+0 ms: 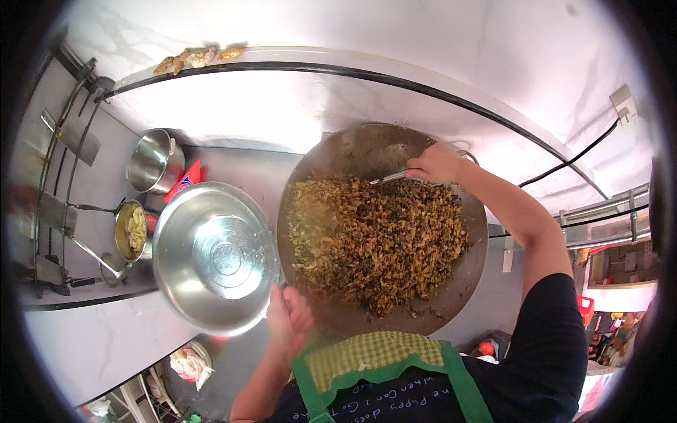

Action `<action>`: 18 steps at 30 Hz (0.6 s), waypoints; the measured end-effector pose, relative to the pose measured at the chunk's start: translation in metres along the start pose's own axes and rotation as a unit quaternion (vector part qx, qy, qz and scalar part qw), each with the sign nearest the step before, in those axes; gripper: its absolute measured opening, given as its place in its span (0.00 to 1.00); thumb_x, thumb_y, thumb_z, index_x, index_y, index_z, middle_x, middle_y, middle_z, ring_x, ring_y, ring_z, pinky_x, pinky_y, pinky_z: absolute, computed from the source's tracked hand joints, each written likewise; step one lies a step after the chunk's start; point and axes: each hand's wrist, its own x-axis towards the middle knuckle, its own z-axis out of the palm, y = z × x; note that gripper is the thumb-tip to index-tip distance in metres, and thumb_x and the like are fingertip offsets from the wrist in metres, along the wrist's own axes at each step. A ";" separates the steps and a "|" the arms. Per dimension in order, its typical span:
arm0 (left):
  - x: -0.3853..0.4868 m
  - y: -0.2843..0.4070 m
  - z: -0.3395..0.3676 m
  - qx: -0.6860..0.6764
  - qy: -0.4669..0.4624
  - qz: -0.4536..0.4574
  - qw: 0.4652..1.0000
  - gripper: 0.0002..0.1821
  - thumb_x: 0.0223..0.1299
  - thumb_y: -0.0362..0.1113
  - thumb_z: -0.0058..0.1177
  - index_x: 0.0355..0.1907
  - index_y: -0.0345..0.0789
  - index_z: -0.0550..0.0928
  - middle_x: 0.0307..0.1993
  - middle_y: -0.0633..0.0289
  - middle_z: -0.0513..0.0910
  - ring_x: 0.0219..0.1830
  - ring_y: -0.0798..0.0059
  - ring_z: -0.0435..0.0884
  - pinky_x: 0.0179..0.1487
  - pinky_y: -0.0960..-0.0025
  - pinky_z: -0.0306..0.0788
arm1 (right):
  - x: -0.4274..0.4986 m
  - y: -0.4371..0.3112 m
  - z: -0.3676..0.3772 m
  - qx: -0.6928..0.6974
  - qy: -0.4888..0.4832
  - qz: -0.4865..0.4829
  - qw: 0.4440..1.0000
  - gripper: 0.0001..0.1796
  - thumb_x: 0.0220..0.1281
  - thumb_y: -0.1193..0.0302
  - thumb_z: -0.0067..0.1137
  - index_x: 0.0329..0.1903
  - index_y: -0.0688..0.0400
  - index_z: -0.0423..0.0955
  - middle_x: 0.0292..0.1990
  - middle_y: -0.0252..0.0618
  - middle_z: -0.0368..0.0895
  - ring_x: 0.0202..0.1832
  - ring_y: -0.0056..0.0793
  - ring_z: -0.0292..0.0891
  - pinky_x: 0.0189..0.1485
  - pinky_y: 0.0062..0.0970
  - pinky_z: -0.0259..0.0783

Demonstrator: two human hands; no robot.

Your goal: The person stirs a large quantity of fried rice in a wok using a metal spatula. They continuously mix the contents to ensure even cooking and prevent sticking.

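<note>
A large wok point(473, 264) stands before me, holding a heap of finely chopped brown and green food point(386, 248). The food is paler on its left side, where steam seems to rise. My right hand point(436, 165) is closed around the metal handle of a utensil point(389, 178), whose head is hidden in the food. My left hand point(290, 322) is curled at the wok's near left edge, apparently around its handle, mostly hidden by the fingers. Its thumb lies close to the rim of a wide stainless steel basin point(185, 269). Only a few scraps show inside the basin.
Left of the basin are a steel pot point(153, 161), a small pan with pale yellow pieces point(136, 232) and a red packet point(186, 182). A wall rack point(61, 158) holds cleavers and ladles. Ginger-like roots point(182, 59) lie on the ledge. A black cable point(571, 153) hangs at right.
</note>
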 end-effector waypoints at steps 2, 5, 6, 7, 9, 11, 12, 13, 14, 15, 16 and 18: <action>0.000 0.002 0.000 0.005 -0.022 0.011 1.000 0.28 0.76 0.60 0.27 0.25 0.43 0.67 0.10 0.73 0.53 0.11 0.81 0.48 0.17 0.73 0.43 | -0.016 0.000 -0.005 -0.001 0.002 0.026 1.000 0.28 0.72 0.43 0.37 0.40 0.51 0.77 0.20 0.43 0.78 0.27 0.47 0.78 0.33 0.43 0.73; 0.000 -0.001 -0.003 0.000 -0.055 0.023 0.998 0.26 0.76 0.58 0.27 0.26 0.44 0.68 0.11 0.73 0.54 0.12 0.81 0.48 0.18 0.73 0.43 | -0.049 0.001 -0.021 -0.003 0.046 0.026 0.999 0.27 0.70 0.42 0.39 0.37 0.51 0.76 0.19 0.41 0.77 0.26 0.46 0.78 0.31 0.42 0.72; 0.002 -0.001 -0.003 -0.009 -0.057 0.024 0.998 0.26 0.76 0.58 0.27 0.26 0.44 0.68 0.11 0.73 0.54 0.12 0.81 0.48 0.18 0.73 0.43 | -0.062 -0.001 -0.028 -0.010 0.059 0.028 0.998 0.27 0.70 0.42 0.40 0.36 0.51 0.76 0.19 0.40 0.76 0.25 0.45 0.77 0.30 0.42 0.72; 0.003 -0.002 -0.004 -0.019 -0.062 0.025 0.998 0.26 0.77 0.58 0.27 0.27 0.44 0.68 0.11 0.73 0.54 0.12 0.81 0.48 0.17 0.73 0.43 | -0.075 -0.003 -0.036 -0.003 0.085 0.033 0.996 0.27 0.69 0.42 0.41 0.36 0.51 0.75 0.19 0.40 0.76 0.25 0.44 0.77 0.30 0.41 0.71; 0.005 -0.005 -0.007 -0.040 -0.047 0.027 0.998 0.25 0.76 0.57 0.29 0.25 0.45 0.68 0.11 0.74 0.55 0.10 0.83 0.49 0.14 0.76 0.44 | -0.107 -0.014 -0.051 0.005 0.118 0.055 0.991 0.26 0.67 0.41 0.44 0.35 0.51 0.75 0.19 0.39 0.76 0.25 0.43 0.77 0.29 0.41 0.71; 0.009 -0.004 -0.011 -0.034 -0.070 0.027 0.997 0.25 0.76 0.58 0.28 0.27 0.45 0.68 0.11 0.74 0.55 0.11 0.81 0.49 0.17 0.74 0.43 | -0.138 -0.029 -0.068 -0.052 0.104 0.081 0.990 0.25 0.65 0.41 0.46 0.34 0.50 0.74 0.19 0.35 0.76 0.25 0.38 0.77 0.28 0.37 0.71; 0.010 -0.004 -0.012 -0.052 -0.060 0.021 0.997 0.24 0.76 0.57 0.30 0.26 0.45 0.68 0.11 0.73 0.55 0.11 0.81 0.48 0.16 0.74 0.44 | -0.154 -0.037 -0.078 -0.079 0.113 0.082 0.987 0.24 0.65 0.41 0.46 0.33 0.49 0.74 0.19 0.34 0.75 0.25 0.37 0.77 0.28 0.36 0.71; 0.011 -0.004 -0.014 -0.070 -0.075 0.012 0.995 0.24 0.76 0.57 0.30 0.26 0.45 0.68 0.11 0.73 0.56 0.11 0.81 0.48 0.16 0.74 0.44 | -0.170 -0.047 -0.088 -0.107 0.120 0.083 0.983 0.24 0.65 0.42 0.45 0.33 0.49 0.74 0.19 0.33 0.75 0.25 0.36 0.77 0.28 0.36 0.71; 0.012 -0.003 -0.016 -0.075 -0.091 0.008 0.993 0.24 0.76 0.57 0.30 0.26 0.45 0.68 0.11 0.72 0.56 0.10 0.81 0.48 0.15 0.74 0.44 | -0.185 -0.058 -0.099 -0.147 0.109 0.093 0.979 0.23 0.65 0.42 0.46 0.33 0.48 0.74 0.19 0.31 0.74 0.25 0.35 0.77 0.27 0.34 0.71; 0.013 -0.003 -0.016 -0.082 -0.109 0.005 0.991 0.24 0.76 0.57 0.31 0.25 0.45 0.69 0.11 0.72 0.56 0.10 0.81 0.49 0.15 0.74 0.44 | -0.198 -0.069 -0.109 -0.171 0.108 0.105 0.974 0.23 0.65 0.43 0.45 0.34 0.48 0.74 0.19 0.31 0.75 0.25 0.34 0.77 0.27 0.34 0.71; 0.013 -0.002 -0.016 -0.074 -0.114 0.005 0.991 0.25 0.75 0.57 0.31 0.24 0.45 0.69 0.10 0.71 0.57 0.09 0.80 0.49 0.15 0.73 0.44 | -0.208 -0.081 -0.119 -0.196 0.100 0.121 0.968 0.23 0.66 0.43 0.45 0.34 0.48 0.75 0.19 0.32 0.75 0.25 0.34 0.77 0.27 0.34 0.71; 0.012 -0.001 -0.016 -0.088 -0.123 -0.010 0.988 0.26 0.75 0.57 0.32 0.23 0.44 0.68 0.10 0.72 0.56 0.09 0.82 0.51 0.14 0.75 0.46 | -0.219 -0.102 -0.141 -0.230 0.032 0.185 0.955 0.22 0.67 0.45 0.45 0.37 0.48 0.77 0.18 0.32 0.75 0.25 0.33 0.78 0.27 0.34 0.71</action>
